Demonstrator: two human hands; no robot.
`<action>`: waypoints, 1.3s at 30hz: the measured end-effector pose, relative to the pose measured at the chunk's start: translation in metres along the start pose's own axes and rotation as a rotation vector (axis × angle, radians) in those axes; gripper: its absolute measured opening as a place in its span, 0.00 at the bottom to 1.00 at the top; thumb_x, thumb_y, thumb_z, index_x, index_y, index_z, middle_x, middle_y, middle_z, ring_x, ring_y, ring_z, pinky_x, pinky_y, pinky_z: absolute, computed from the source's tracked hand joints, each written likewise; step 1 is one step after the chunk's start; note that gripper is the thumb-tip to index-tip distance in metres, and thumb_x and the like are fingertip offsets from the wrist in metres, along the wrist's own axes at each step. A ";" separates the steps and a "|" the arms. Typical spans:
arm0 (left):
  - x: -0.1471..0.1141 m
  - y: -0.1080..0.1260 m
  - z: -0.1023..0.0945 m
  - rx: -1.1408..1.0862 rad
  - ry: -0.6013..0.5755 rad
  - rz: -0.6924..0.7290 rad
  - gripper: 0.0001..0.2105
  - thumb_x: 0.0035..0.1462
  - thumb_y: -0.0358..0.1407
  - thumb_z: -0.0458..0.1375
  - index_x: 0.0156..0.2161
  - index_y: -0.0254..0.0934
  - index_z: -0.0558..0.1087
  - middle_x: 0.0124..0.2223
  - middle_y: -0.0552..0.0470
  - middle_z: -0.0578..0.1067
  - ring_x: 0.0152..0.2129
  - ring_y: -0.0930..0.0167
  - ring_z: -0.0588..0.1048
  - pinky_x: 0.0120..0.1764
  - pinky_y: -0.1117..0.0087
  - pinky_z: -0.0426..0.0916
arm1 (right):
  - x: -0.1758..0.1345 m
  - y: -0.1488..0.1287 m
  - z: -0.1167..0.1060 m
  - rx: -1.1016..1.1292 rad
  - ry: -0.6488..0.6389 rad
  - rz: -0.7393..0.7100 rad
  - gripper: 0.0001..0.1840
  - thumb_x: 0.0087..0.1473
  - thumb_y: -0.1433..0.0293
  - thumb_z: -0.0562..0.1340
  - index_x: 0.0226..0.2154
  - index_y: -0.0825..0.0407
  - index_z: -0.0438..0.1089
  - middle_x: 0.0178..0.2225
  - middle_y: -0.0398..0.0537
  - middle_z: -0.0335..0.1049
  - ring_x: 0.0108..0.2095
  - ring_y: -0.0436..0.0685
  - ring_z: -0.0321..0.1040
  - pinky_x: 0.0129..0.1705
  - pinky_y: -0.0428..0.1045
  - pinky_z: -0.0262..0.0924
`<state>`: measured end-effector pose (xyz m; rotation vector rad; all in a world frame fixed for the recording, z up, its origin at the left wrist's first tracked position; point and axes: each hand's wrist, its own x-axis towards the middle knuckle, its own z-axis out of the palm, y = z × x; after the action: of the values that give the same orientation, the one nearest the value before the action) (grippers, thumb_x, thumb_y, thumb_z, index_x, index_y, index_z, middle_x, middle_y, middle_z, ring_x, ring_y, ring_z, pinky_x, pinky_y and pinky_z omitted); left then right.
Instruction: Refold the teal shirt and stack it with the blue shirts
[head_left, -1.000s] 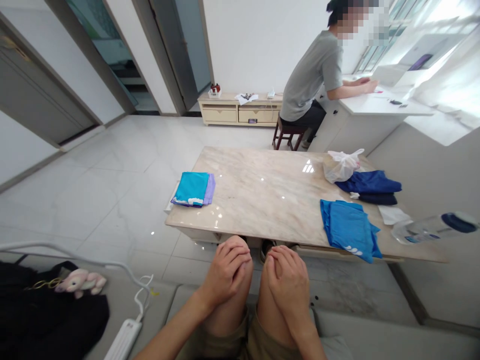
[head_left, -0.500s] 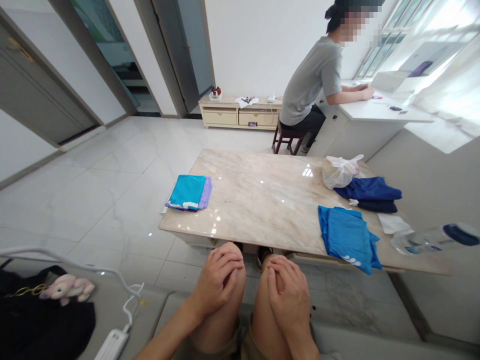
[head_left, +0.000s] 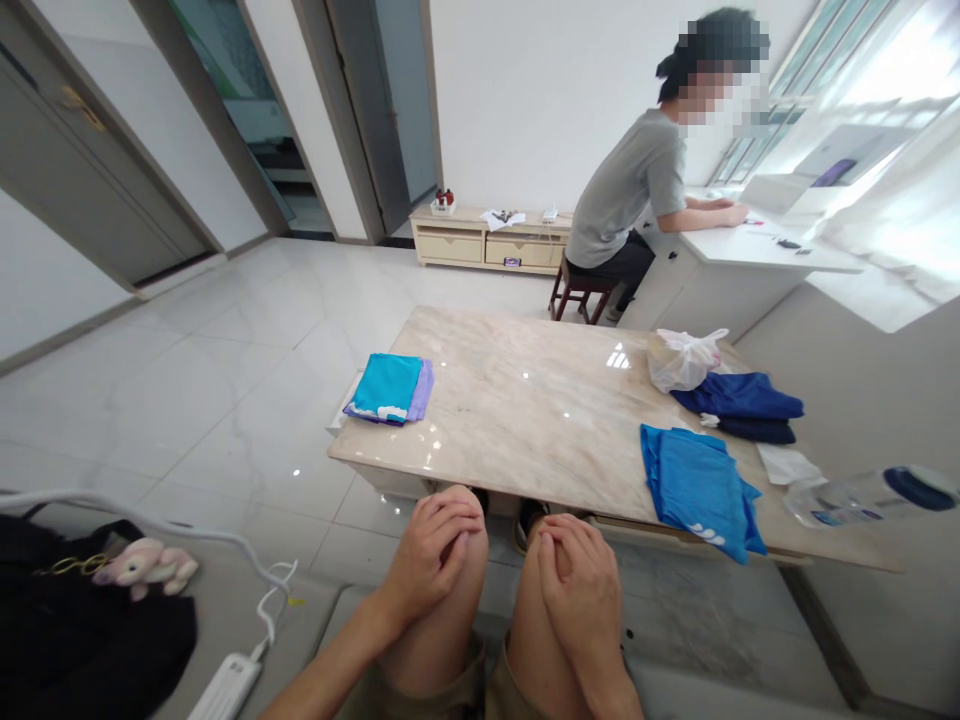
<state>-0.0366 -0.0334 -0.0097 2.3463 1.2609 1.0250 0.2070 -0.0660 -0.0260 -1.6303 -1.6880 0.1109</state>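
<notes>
My left hand [head_left: 435, 550] rests on my left knee, fingers laid over it and nothing held. On the other knee lies my right hand [head_left: 579, 572], likewise holding nothing, its fingers draped over the kneecap. Beyond my knees stands a marble-topped coffee table [head_left: 525, 420]. A folded teal cloth [head_left: 388, 386] lies on a purple cloth [head_left: 424, 390] at its left end. Towards the right, a folded bright blue garment [head_left: 697, 485] hangs slightly over the front edge. Behind that are a dark blue garment [head_left: 739, 395] and a tied white plastic bag [head_left: 684, 360].
A clear bottle [head_left: 862, 498] with a dark lid lies by white paper [head_left: 787, 465]. On the sofa at left are a power strip [head_left: 225, 690], a pink plush toy [head_left: 150, 568] and a black bag [head_left: 97, 640]. A person [head_left: 634, 190] sits at a white desk [head_left: 750, 245].
The view has tilted slightly, so the table and room appear a little lower and the table's left end further right. Both hands stay on the knees.
</notes>
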 end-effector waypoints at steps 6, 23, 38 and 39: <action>0.000 -0.001 -0.003 0.014 0.024 -0.002 0.14 0.70 0.29 0.54 0.48 0.44 0.81 0.51 0.50 0.85 0.52 0.63 0.79 0.58 0.55 0.71 | -0.001 0.006 -0.002 0.014 -0.001 0.006 0.17 0.73 0.63 0.56 0.39 0.49 0.79 0.45 0.55 0.83 0.49 0.66 0.75 0.56 0.61 0.65; -0.002 -0.006 -0.002 -0.036 0.041 0.006 0.13 0.70 0.30 0.54 0.47 0.43 0.82 0.52 0.48 0.85 0.55 0.61 0.79 0.59 0.53 0.71 | -0.007 0.012 -0.008 -0.007 0.018 0.006 0.18 0.73 0.62 0.56 0.39 0.49 0.79 0.45 0.56 0.82 0.48 0.66 0.74 0.55 0.61 0.66; 0.090 -0.122 0.003 0.068 -0.180 -0.604 0.14 0.70 0.33 0.55 0.53 0.39 0.80 0.48 0.48 0.86 0.47 0.65 0.82 0.52 0.65 0.74 | -0.003 0.018 -0.008 0.092 -0.044 -0.001 0.15 0.73 0.63 0.57 0.43 0.50 0.79 0.45 0.53 0.82 0.47 0.65 0.73 0.54 0.58 0.62; 0.100 -0.139 0.003 0.150 -0.191 -0.654 0.15 0.67 0.32 0.57 0.55 0.37 0.79 0.50 0.45 0.85 0.49 0.62 0.82 0.53 0.64 0.74 | -0.003 0.017 -0.010 0.092 -0.041 -0.003 0.15 0.72 0.64 0.57 0.43 0.50 0.79 0.45 0.53 0.82 0.47 0.66 0.73 0.54 0.59 0.62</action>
<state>-0.0826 0.1284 -0.0414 1.8388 1.8826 0.4948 0.2258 -0.0702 -0.0302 -1.5670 -1.6909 0.2186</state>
